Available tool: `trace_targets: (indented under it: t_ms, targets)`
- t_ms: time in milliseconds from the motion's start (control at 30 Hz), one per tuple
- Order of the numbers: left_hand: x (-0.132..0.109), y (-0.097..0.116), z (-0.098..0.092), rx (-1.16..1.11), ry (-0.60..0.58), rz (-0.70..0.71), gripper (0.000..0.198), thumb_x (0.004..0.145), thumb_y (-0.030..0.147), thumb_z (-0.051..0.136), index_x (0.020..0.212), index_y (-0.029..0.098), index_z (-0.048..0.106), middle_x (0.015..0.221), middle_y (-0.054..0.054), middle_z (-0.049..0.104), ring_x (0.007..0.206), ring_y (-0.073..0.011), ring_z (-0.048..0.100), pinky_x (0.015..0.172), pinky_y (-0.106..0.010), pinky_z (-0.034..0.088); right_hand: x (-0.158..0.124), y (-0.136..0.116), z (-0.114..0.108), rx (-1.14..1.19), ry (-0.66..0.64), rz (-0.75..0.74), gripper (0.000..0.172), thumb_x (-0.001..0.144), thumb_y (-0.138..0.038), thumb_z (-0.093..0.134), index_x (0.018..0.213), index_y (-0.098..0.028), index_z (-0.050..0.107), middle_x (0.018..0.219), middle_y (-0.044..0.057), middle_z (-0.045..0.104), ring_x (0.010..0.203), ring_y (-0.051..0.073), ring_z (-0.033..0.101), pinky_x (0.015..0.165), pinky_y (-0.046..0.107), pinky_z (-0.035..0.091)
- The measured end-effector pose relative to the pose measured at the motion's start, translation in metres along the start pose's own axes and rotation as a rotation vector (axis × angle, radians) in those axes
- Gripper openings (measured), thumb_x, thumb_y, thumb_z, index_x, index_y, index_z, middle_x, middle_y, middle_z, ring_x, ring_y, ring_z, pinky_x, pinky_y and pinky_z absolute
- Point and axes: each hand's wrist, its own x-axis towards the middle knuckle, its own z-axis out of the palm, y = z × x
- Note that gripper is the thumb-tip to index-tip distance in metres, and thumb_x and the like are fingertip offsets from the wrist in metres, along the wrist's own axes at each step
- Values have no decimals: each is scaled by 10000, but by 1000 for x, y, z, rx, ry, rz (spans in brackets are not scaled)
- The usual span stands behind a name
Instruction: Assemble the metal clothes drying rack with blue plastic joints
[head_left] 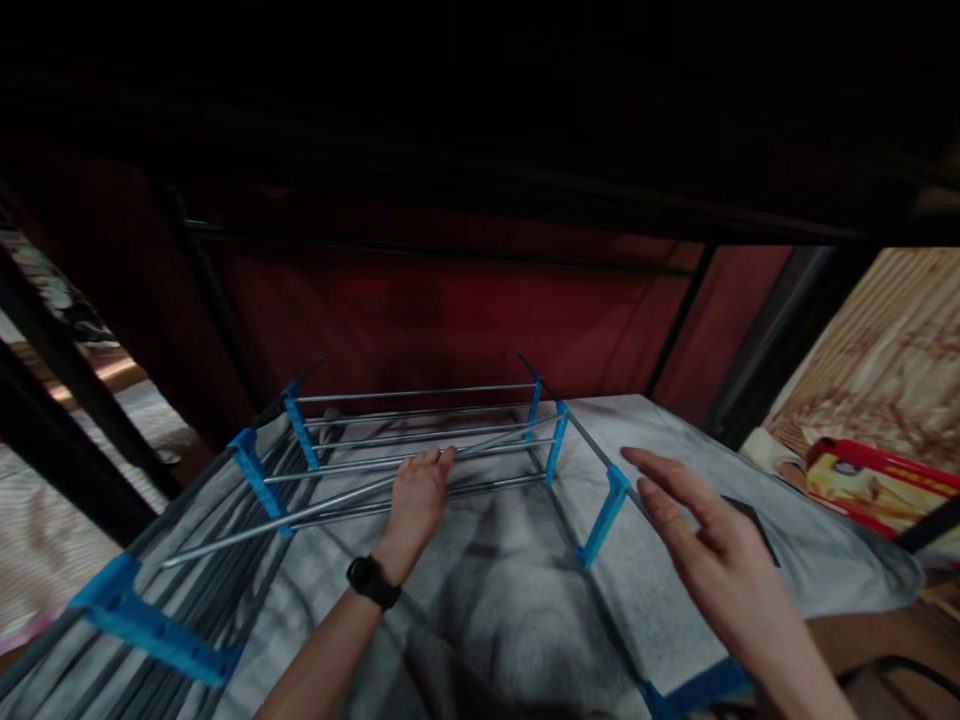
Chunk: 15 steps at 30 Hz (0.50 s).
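A rack of thin grey metal tubes with blue plastic connectors lies on a grey cloth (510, 590). My left hand (420, 492), with a black watch (373, 582) on its wrist, is closed around a loose-angled metal tube (225, 540). That tube slants across the rack from the near left to the far right. My right hand (712, 530) is open, fingers stretched out, beside a blue connector (604, 515) on the rack's right side. Its fingertips are close to the side tube; I cannot tell whether they touch it. Another blue connector (154, 620) stands at the near left.
Black frame bars (690, 320) surround the space, with a dark overhang above. Behind the rack is a red panel (450, 320). At the right lies a red and yellow box (881, 485). Several grey tubes (202, 600) run along the left side.
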Motion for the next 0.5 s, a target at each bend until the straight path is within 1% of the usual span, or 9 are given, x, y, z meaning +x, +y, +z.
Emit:
trace_targets:
  t_ms: [67,100,133,200,233,300,367,433,500]
  targets:
    - [2,2,4,-16,16,3,482,941,56,415,1353,215,610,1032,-95,675,994,-260,637,899,-401,455,12,11,-30,-41,-8,51,429,926,-543,565,1235,-283,707,1274,67,708,1226,284,628,1069,453,490]
    - [2,1,6,-27,24,6,492,936,51,417,1357,218,609,1024,-93,675,990,-258,638,905,-401,453,21,21,-40,-33,-27,75,440,911,-558,576,1221,-278,716,1268,68,711,1224,290,628,1081,465,478]
    - [3,0,8,-38,27,8,500,931,47,419,1358,223,611,1015,-90,676,981,-254,638,904,-397,452,32,33,-46,-6,-60,102,447,897,-561,593,1209,-269,722,1266,72,712,1225,292,626,1097,478,460]
    - [6,-5,13,-58,24,14,510,926,43,413,1356,228,615,1006,-85,680,968,-250,638,901,-390,449,59,64,-46,71,-126,173,437,853,-523,656,1179,-243,735,1266,86,712,1218,296,627,1124,498,424]
    - [7,-8,15,-63,24,17,513,926,43,407,1355,229,618,1009,-85,682,964,-250,638,900,-389,448,74,80,-40,106,-128,215,401,821,-478,693,1130,-228,750,1249,99,718,1214,298,627,1134,506,407]
    - [10,-12,18,-71,36,28,512,927,47,394,1345,229,627,1024,-91,685,959,-252,637,891,-390,448,100,112,-20,170,-119,312,315,778,-390,725,1023,-194,765,1207,133,729,1178,299,641,1127,511,405]
    - [13,-16,21,-79,63,53,515,923,46,382,1335,226,634,1061,-103,686,968,-253,638,878,-390,451,121,136,8,286,-183,387,304,780,-339,703,1041,-190,748,1244,141,710,1177,288,639,1077,488,458]
    - [16,-19,23,-88,88,82,532,910,32,370,1329,223,634,1099,-111,686,992,-252,637,879,-388,452,136,151,37,339,-212,418,318,784,-316,680,1071,-188,727,1260,136,701,1174,271,634,1021,442,498]
    - [20,-23,24,-91,94,104,547,896,17,364,1327,220,632,1112,-113,690,1020,-250,635,895,-387,449,147,157,65,334,-226,415,302,793,-331,667,1048,-177,717,1199,134,720,1108,259,653,947,398,528]
